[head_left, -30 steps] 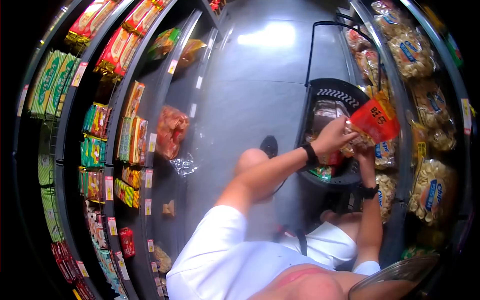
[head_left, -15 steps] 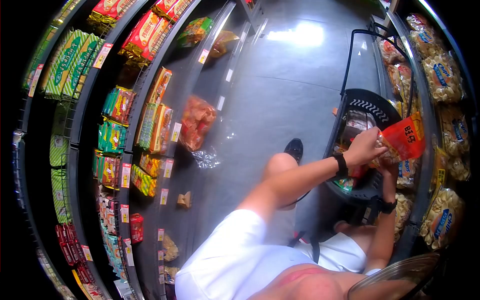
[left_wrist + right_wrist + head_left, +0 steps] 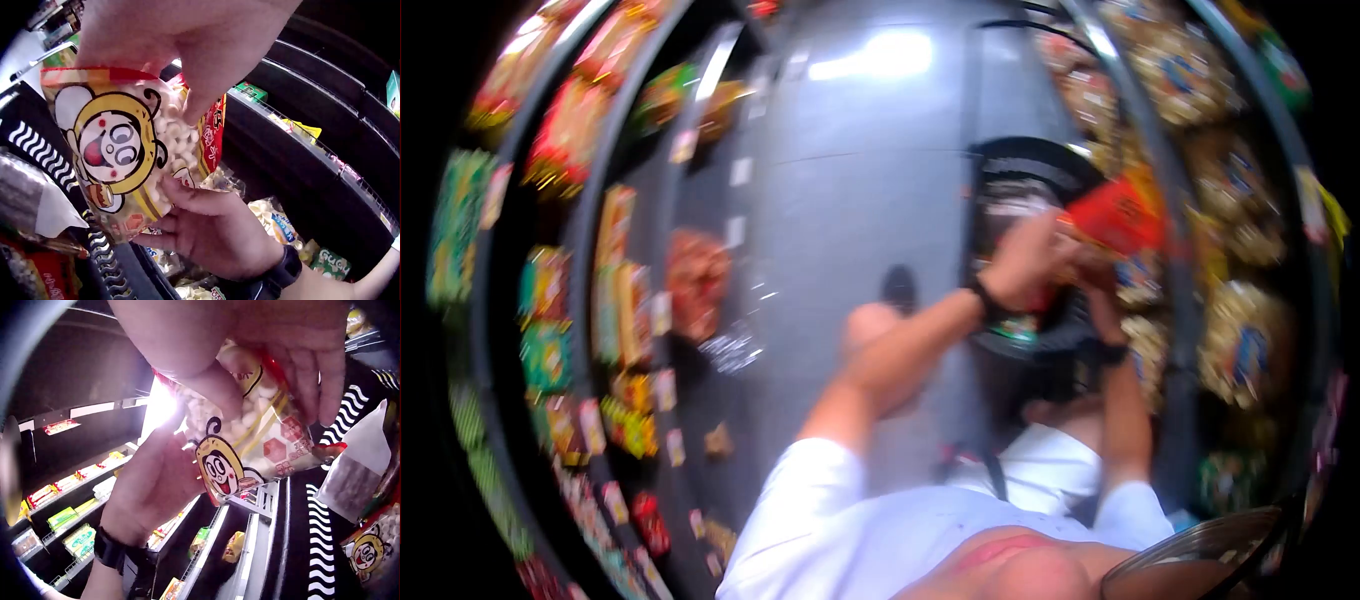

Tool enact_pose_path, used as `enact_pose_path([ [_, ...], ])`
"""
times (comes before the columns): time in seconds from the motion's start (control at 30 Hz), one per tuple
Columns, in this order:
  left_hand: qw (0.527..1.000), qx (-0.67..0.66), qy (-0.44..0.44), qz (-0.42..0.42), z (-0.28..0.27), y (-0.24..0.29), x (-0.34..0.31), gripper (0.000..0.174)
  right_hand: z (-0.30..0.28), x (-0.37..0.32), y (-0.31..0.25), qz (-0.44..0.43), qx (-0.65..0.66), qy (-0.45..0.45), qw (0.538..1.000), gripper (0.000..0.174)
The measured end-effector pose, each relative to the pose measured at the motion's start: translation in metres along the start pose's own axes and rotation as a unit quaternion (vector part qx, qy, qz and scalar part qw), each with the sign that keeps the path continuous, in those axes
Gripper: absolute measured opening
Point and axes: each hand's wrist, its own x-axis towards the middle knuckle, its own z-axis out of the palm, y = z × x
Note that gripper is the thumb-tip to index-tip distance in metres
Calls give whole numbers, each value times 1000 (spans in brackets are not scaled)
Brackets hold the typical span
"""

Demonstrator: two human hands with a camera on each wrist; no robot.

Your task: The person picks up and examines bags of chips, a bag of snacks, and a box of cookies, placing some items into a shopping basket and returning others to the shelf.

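Both hands hold a red and clear snack bag (image 3: 1115, 215) over a black shopping basket (image 3: 1040, 155). In the left wrist view a bee cartoon covers the bag's front (image 3: 119, 137), and small round pale biscuits show through. My left hand (image 3: 1025, 265) grips the bag at its red-edged end. Opposite it, my right hand (image 3: 1098, 290) holds the lower side, its thumb pressed on the clear film in the left wrist view. Inside the basket lie a silvery clear pack (image 3: 47, 194) and another bag with a bee cartoon (image 3: 369, 553).
Shelves on the left carry red biscuit packs (image 3: 565, 135) and green-striped packs (image 3: 460, 225). A clear bag of reddish items (image 3: 698, 285) lies low on that side. Large bags of chips (image 3: 1245, 345) line the right shelf, close beside the basket. Grey floor (image 3: 870, 210) runs between.
The head view has swung, so the scene sits further left and is blurred. Both hands keep their hold on the snack bag over the basket.
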Motion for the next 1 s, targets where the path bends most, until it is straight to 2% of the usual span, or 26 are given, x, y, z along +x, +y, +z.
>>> enact_pose_path([
  [0.03, 995, -86, -38, 30, -4, 4, 0, 36, -3, -2, 6, -20, -36, 10, 999, 36],
  [0.07, 995, -81, -13, 59, 0, 2, -3, 35, -3, -5, -16, -9, 45, -4, 999, 38],
  [0.1, 996, 15, -2, 92, 6, -12, 1, 33, -4, -8, -40, 4, 125, -16, 992, 40],
  [0.13, 998, 39, -17, 44, 5, 1, 2, 33, -5, -7, -53, 0, 109, -2, 994, 40],
  [0.2, 999, 15, -3, 34, 16, -9, 5, 34, -9, -7, -69, -7, 100, -12, 995, 42],
  [0.27, 1000, 16, -12, -3, 16, 6, 3, 35, -14, -6, -65, -29, 58, -24, 998, 44],
  [0.3, 1000, 19, -19, -6, 16, 6, 3, 35, -15, -3, -65, -43, 39, -32, 998, 45],
  [0.4, 1000, 8, -24, -13, 19, 4, 3, 37, -14, -6, -58, -22, 107, -2, 994, 48],
  [0.47, 999, -2, -26, 36, 23, -10, 6, 37, -12, -5, -38, -24, 102, -11, 994, 49],
  [0.53, 993, -21, -75, -89, 15, 25, 4, 35, -14, -6, -42, -26, 133, -5, 991, 49],
  [0.6, 991, -105, -64, -51, 21, 9, 5, 41, -21, -7, -48, -19, 167, -16, 986, 49],
  [0.67, 984, -165, -69, 8, 27, 11, 7, 41, -37, -17, -59, -1, 111, -4, 994, 49],
  [0.7, 989, -112, -66, 64, 28, 19, 9, 40, -47, -24, -77, 12, 35, 19, 999, 49],
  [0.73, 988, -63, -63, 124, 30, 24, 12, 38, -52, -27, -71, -49, -52, 82, 994, 49],
  [0.77, 989, -37, -79, 123, 32, 18, 13, 36, -57, -30, -66, -97, -146, 154, 972, 48],
  [0.8, 984, -76, -86, 137, 40, 19, 13, 36, -64, -36, -54, -94, -123, 163, 974, 47],
  [0.87, 982, -70, -104, 144, 53, 5, 14, 36, -72, -48, -41, -96, -71, 172, 978, 45],
  [0.9, 980, -59, -117, 152, 55, 15, 11, 37, -77, -61, -63, -75, -2, 192, 979, 45],
  [0.93, 977, -47, -130, 161, 61, 26, 7, 37, -86, -77, -85, -44, -22, 197, 979, 45],
  [0.97, 976, -75, -160, 130, 66, 41, 1, 36, -96, -95, -113, -12, -42, 203, 978, 46],
  [1.0, 969, -68, -189, 144, 71, 49, -2, 33, -101, -111, -129, 22, -62, 212, 975, 46],
])
